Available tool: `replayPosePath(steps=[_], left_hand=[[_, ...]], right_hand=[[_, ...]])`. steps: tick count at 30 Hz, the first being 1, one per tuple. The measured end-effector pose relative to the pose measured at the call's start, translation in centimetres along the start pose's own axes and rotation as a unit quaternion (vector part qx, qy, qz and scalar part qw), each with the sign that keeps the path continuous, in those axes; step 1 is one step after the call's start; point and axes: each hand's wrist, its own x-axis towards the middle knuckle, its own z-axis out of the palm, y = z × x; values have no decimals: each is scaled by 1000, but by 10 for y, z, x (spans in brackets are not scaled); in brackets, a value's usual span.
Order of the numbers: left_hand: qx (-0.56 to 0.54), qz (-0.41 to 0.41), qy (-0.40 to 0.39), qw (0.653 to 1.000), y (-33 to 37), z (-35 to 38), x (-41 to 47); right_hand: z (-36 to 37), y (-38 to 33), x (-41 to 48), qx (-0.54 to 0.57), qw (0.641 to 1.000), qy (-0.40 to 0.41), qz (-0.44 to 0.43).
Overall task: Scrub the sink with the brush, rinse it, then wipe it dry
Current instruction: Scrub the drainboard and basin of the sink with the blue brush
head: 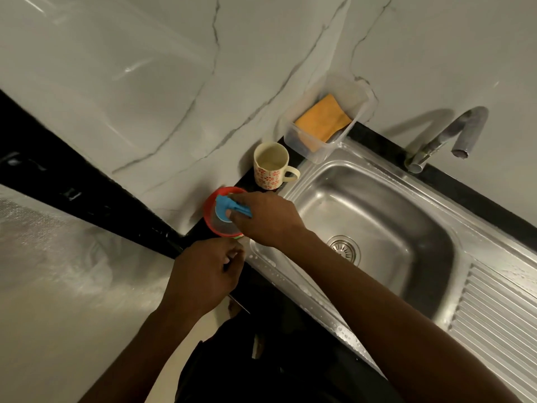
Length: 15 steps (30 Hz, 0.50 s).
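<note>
- your right hand [267, 219] grips the brush [228, 209], with the fingers curled over its handle.
- the brush is bright blue plastic; its rounded head sits inside a clear bowl [209, 225] with a red rim, and its handle runs under your fingers. the bristles do not show.
- the bowl stands on the black counter [465, 193] at the sink's left corner, right against the marble wall [145, 82].
- your left hand [203, 271] is just below the bowl with its fingers curled in tight; you cannot tell whether it holds anything.
- the sink [377, 205] is stainless steel, shiny and wet-looking, with drops along its near rim and a round drain [344, 248] in the basin floor.
- a ribbed draining board [499, 321] joins the basin on the right.
- the tap [453, 135] stands behind the basin, its spout bent down over the sink's far edge.
- a cream mug [271, 167] with red flowers stands upright beside the bowl, its handle toward the sink.
- a clear tub [290, 138] past the mug holds an orange cloth [322, 119].
</note>
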Motion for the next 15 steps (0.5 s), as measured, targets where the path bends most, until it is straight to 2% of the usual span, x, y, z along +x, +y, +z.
replayPosePath(steps=[4,10,15], left_hand=[[-6,-9,-3,1000,-9,-4,-2],[-16,0,0,1000,-11,-4,0],[-17,5,-5,1000,-7,0,6]], right_hand=[[15,-10,15,-59,997,-48,-22],[14,-9,19,-91,993,-67,-38],[-10,1,2,56,998,-27,23]])
